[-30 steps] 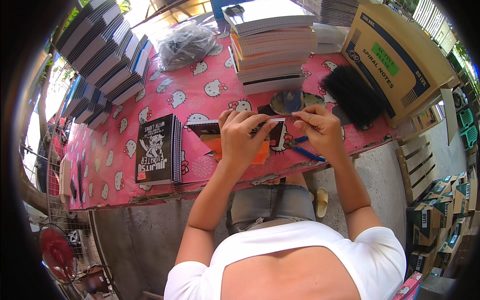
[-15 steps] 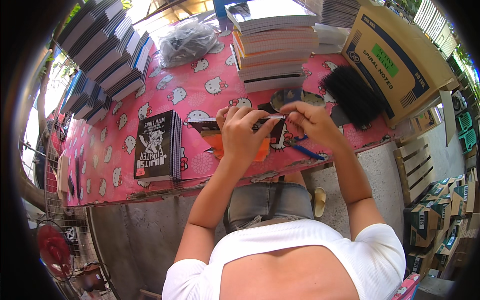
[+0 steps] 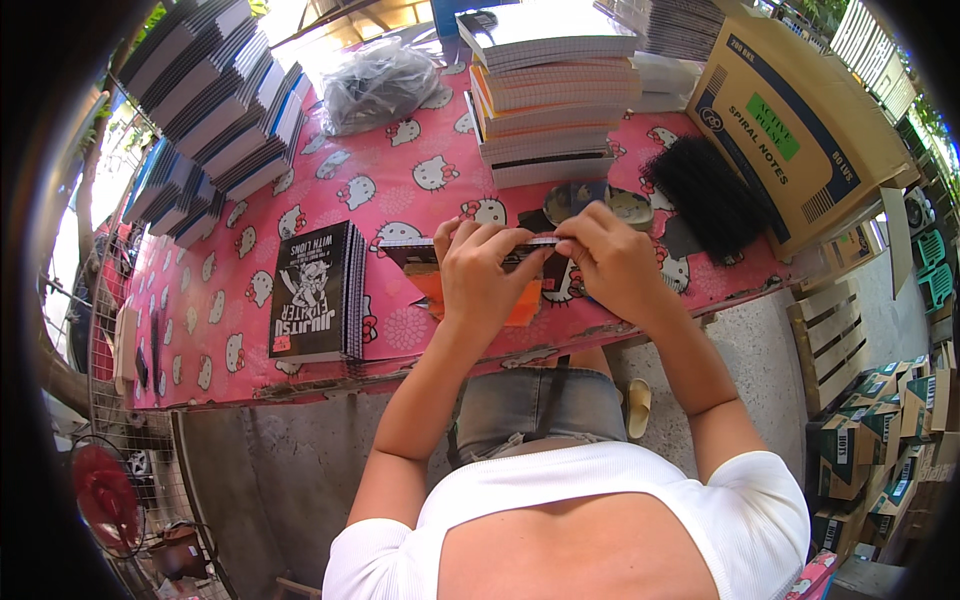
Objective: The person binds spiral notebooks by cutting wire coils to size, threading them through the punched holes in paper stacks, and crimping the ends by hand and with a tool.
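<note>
It looks like a small, partly open-air notebook workshop. Notebooks [image 3: 215, 115] stand in tall stacks at the upper left of the frame, a paper pile [image 3: 555, 95] at top centre of the pink counter [image 3: 400, 205]; a carton [image 3: 800, 150] fills the upper right. A pallet [image 3: 832, 338] and boxes [image 3: 845, 450] sit at right, a tree trunk [image 3: 87, 195] at left.

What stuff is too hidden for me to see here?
In the head view:
Middle of the held notebook: the left hand covers it.
Anything small in the right hand: its fingers hide it.
Inside the plastic bag: crumples blur it.
Inside the cardboard box: its walls hide it.
</note>
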The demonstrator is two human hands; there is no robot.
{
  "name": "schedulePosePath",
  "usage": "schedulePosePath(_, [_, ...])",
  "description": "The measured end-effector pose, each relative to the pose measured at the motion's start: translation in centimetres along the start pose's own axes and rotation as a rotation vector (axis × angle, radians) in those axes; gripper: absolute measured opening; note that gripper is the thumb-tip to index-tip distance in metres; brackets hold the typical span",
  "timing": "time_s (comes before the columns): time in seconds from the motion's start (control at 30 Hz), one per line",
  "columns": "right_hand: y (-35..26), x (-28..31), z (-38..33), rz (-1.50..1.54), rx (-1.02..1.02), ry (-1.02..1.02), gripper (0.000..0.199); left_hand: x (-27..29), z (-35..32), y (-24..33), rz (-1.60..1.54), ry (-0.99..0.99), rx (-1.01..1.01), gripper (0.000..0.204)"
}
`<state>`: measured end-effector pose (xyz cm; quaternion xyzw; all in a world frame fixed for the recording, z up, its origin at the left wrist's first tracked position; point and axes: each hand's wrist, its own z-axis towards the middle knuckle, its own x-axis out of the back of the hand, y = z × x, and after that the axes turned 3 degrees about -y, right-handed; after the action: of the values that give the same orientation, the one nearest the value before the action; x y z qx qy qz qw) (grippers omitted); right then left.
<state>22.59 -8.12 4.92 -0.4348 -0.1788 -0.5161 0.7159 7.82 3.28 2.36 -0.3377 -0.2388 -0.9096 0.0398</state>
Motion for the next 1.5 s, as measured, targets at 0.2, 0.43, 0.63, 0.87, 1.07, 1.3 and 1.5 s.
schedulePosePath(0.2, [10.7,2.4,2.0,-0.343,-0.124,-0.203,0.048,0.5,-0.4,0.0,-0.048,0.026,-0.001,0.026])
schedulePosePath(0.43, [14.1,-0.2,1.1,-0.444,-0.405,-0.405,0.05,1.0,-0.5,-1.0,0.043,0.041,0.021,0.029])
schedulePosePath(0.63, [10.7,-0.7,3.5,0.125,0.001,-0.466,0.051,1.0,0.0,-0.9,0.031,-0.007,0.056,0.031])
schedulePosePath(0.87, [11.6,-3.3,4.1,0.009,0.071,-0.4,0.041,1.6,-0.6,-1.2,-0.037,-0.04,0.123,0.032])
schedulePosePath(1.07, [12.4,-4.1,4.5,0.392,0.28,-0.26,0.036,2.7,-0.7,-1.7,0.146,-0.037,0.192,0.035])
schedulePosePath(1.3, [6.4,-4.9,7.9,0.193,-0.043,-0.42,0.047,4.5,-1.0,-3.7,0.208,0.054,0.305,0.042])
schedulePosePath(1.5, [4.9,-5.8,9.3,0.706,0.032,-0.452,0.045,4.8,-1.5,-5.3,-0.128,0.102,0.411,0.042])
